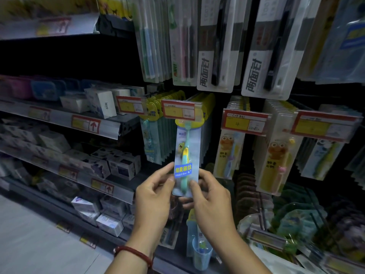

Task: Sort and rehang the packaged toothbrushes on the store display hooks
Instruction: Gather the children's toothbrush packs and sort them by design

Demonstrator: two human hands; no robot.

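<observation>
Toothbrush pack (186, 155) pinched low by our left hand (152, 196) and right hand (211, 202), top at price tag (180, 110); hooked yet, we can't tell.

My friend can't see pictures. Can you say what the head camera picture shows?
The left hand and the right hand pinch the bottom of a packaged green-and-yellow toothbrush, holding it upright with its top at a red-and-yellow price tag. More packaged toothbrushes hang all around it in dim light.
</observation>
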